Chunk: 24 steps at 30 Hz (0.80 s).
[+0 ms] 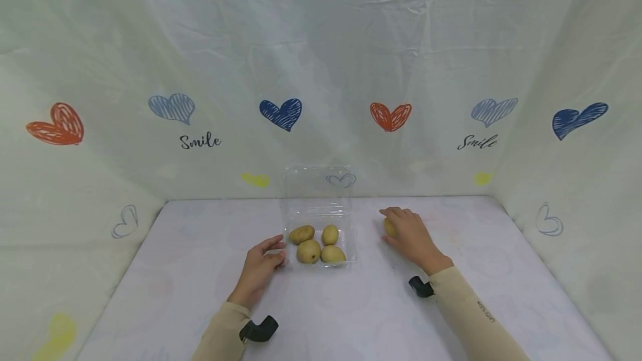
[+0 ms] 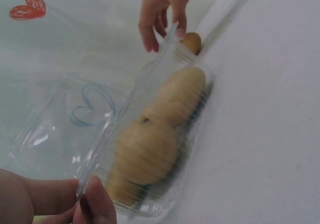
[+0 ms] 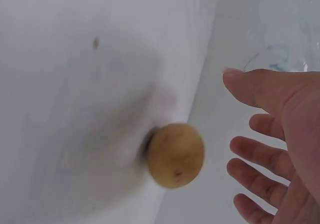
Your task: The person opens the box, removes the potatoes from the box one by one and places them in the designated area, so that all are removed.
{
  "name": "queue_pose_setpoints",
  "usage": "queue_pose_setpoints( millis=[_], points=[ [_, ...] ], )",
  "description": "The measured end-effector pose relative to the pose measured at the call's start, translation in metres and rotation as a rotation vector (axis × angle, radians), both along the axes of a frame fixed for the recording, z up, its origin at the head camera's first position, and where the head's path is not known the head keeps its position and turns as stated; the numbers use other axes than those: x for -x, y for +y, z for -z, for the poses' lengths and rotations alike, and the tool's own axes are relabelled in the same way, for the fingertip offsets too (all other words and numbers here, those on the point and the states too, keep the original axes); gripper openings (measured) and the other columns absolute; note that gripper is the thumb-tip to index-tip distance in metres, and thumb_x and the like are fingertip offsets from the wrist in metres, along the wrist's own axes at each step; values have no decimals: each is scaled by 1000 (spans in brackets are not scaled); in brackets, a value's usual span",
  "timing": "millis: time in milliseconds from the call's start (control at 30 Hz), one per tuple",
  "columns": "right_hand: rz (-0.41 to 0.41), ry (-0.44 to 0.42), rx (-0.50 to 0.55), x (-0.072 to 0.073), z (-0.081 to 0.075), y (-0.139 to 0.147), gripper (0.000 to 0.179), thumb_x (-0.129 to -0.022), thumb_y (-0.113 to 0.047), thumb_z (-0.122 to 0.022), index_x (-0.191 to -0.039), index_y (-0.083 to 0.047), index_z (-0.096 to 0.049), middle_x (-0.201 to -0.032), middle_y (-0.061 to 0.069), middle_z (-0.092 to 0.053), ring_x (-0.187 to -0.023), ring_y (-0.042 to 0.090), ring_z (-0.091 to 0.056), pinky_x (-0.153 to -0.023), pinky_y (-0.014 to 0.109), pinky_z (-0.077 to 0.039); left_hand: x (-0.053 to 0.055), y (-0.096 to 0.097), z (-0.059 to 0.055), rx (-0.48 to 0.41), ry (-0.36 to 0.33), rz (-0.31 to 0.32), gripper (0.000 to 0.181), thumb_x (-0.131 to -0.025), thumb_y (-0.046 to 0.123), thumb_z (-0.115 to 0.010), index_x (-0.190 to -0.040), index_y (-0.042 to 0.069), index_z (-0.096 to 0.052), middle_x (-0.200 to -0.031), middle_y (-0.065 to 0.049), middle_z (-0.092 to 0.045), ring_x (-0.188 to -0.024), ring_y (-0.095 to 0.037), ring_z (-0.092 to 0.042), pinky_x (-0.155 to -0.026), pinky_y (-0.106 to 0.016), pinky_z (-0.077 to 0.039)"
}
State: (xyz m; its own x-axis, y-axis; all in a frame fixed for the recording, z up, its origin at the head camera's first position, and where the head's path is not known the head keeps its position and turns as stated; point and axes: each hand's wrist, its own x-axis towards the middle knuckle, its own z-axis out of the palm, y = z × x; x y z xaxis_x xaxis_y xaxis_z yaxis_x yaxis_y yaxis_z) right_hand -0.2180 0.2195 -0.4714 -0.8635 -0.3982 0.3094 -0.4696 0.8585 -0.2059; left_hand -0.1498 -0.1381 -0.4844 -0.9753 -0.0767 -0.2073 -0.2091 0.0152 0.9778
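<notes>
A clear plastic clamshell box (image 1: pixel 351 244) lies on the table with its lid raised at the back. Several potatoes (image 2: pixel 150 151) sit inside it. At the box's left side, my left hand (image 1: pixel 261 269) pinches the rim between thumb and fingers, as the left wrist view shows. To the right of the box, one potato (image 3: pixel 176 155) rests on the table. Over that potato hovers my right hand (image 1: pixel 413 238), its fingers spread and loosely bent. In the right wrist view a gap shows between the fingertips (image 3: pixel 240 166) and the potato.
The white-covered table (image 1: pixel 351 316) runs back to a pale curtain (image 1: pixel 331 71) printed with hearts and lettering. The raised lid (image 1: pixel 318 188) stands close to that curtain. A dark wrist mount (image 1: pixel 259 330) sits on the left sleeve, and another mount (image 1: pixel 421 287) on the right.
</notes>
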Motion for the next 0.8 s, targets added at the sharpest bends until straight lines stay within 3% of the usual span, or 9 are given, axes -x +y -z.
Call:
queue_pose_setpoints(
  millis=[300,800],
  points=[
    [-42,3,-27,-13,-15,-32,61,-85,-16,-90,-138,-2,-64,-136,17,-66,-122,39,-62,-106,57,-49,0,0,1,10,-3,3,45,-102,-8,-60,-146,-11,-53,-136,-28,-57,-87,-13,-63,-74,-20,-55],
    [-151,10,-3,-20,-18,-71,54,-88,-22,-88,-135,-5,-67,-135,11,-67,-122,34,-62,-108,53,-49,0,0,0,-11,-1,0,46,-101,-10,-59,-146,-14,-52,-135,-29,-57,-86,-13,-63,-73,-18,-56]
  ],
)
